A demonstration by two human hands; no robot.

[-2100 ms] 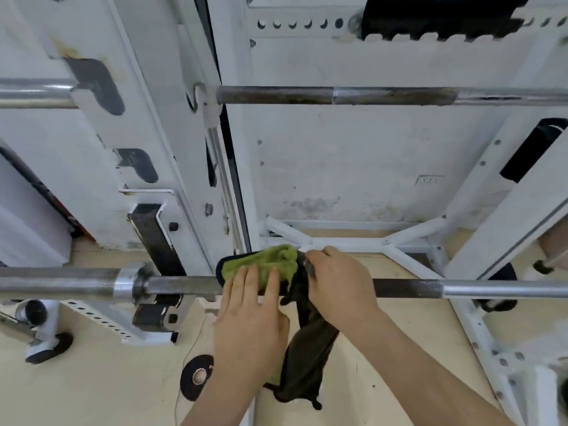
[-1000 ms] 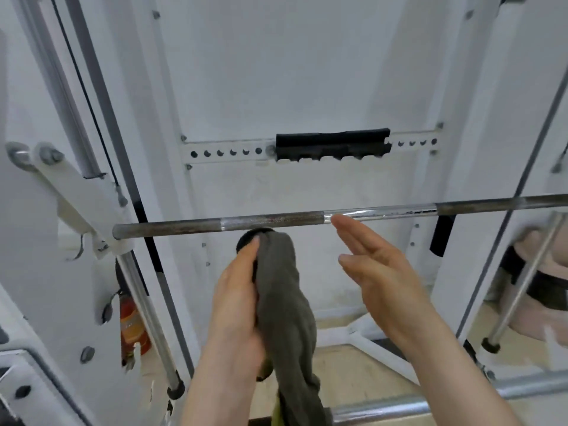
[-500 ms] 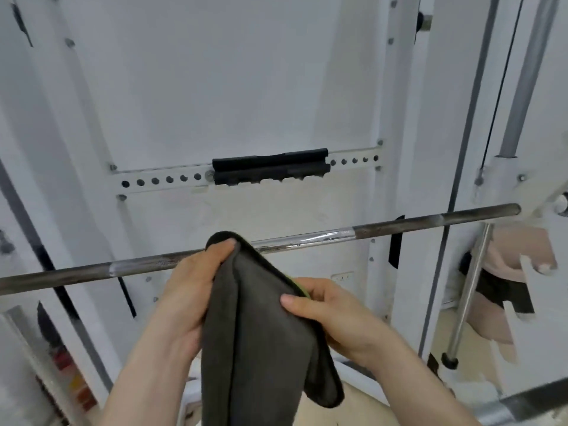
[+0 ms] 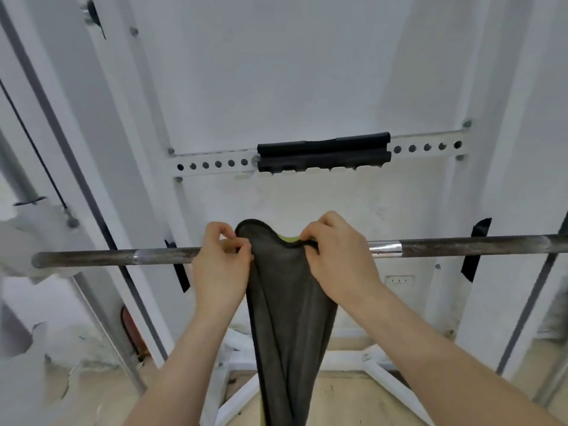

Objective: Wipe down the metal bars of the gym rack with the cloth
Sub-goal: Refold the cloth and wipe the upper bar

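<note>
Grey microfibre cloth [image 4: 285, 290] hangs at the upper barbell [image 4: 461, 245], top edge pinched by left hand [image 4: 219, 269] and right hand [image 4: 338, 262]: seemingly being spread; next, wrap and slide it along.

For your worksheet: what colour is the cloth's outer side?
Dark grey cloth, green peeking behind; head view.

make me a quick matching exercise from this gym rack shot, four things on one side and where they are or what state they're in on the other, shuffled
Things:
1. cloth
2. metal bar
3. black pad
4. left hand

Places or states:
A. runs horizontally across the view
B. pinches the cloth's left top edge
C. hangs down between both hands
D. sits on the white holed strip above the bar

Pairs: 1-C, 2-A, 3-D, 4-B
</note>
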